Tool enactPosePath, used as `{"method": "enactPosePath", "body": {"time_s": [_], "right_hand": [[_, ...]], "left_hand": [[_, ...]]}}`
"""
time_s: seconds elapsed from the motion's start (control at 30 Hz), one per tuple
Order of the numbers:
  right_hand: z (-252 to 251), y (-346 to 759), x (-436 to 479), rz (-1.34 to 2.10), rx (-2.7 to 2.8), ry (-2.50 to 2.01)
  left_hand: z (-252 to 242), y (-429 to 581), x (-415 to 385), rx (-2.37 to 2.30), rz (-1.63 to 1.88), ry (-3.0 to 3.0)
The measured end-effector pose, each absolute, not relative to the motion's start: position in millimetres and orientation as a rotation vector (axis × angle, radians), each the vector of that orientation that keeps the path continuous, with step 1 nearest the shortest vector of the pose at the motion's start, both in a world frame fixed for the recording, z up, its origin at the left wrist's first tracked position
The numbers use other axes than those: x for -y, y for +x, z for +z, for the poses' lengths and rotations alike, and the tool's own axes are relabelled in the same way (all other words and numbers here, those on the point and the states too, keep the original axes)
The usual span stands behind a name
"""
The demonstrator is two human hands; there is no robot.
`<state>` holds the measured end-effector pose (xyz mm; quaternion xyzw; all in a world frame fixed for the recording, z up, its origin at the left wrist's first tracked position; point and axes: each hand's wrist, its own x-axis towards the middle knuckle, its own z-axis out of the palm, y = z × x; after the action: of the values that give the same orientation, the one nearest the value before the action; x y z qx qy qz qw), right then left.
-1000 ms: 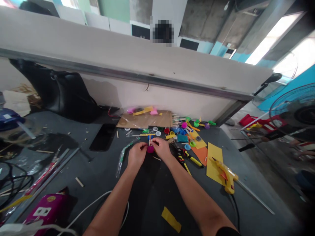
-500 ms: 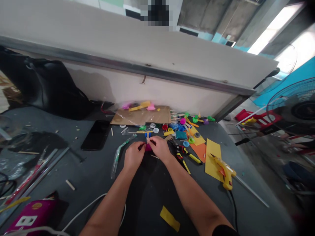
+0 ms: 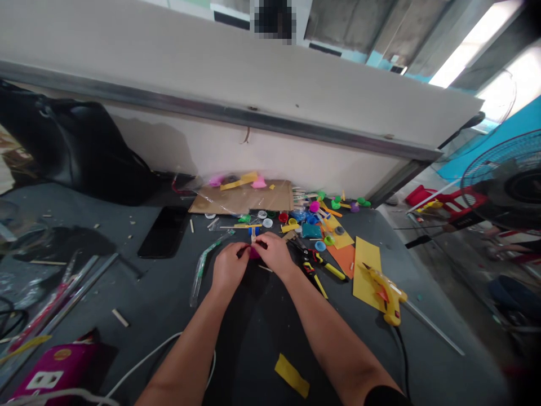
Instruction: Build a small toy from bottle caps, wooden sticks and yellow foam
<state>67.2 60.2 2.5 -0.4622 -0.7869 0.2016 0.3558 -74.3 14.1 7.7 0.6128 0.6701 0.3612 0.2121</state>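
Both hands meet at the middle of the dark table (image 3: 253, 361). My left hand (image 3: 229, 267) pinches the left side of a small magenta piece (image 3: 254, 253). My right hand (image 3: 275, 255) closes on its right side, fingertips near a short pale stick. Just beyond the fingers is a small blue part (image 3: 253, 230) with a light strip across it. The fingers hide much of the magenta piece. A thin wooden stick lies under my right hand.
Bottle caps, pliers (image 3: 315, 270) and coloured card lie to the right, with a yellow glue gun (image 3: 391, 293) farther right. Cardboard (image 3: 240, 198) lies behind. At left are a black phone (image 3: 164, 232), clear tubes and a magenta power socket box (image 3: 54, 372).
The view has shifted very slightly. Both hands stay at the magenta piece, with the right fingers moved only a little.
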Motion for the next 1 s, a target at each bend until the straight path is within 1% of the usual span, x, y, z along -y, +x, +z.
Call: {"method": "enactPosePath", "body": {"time_s": [1.0], "right_hand": [[6.1, 65.8, -60.0, 0.554, 2.024, -1.265]], "left_hand": [[3.8, -78.2, -18.7, -1.888, 0.969, 1.781]]}}
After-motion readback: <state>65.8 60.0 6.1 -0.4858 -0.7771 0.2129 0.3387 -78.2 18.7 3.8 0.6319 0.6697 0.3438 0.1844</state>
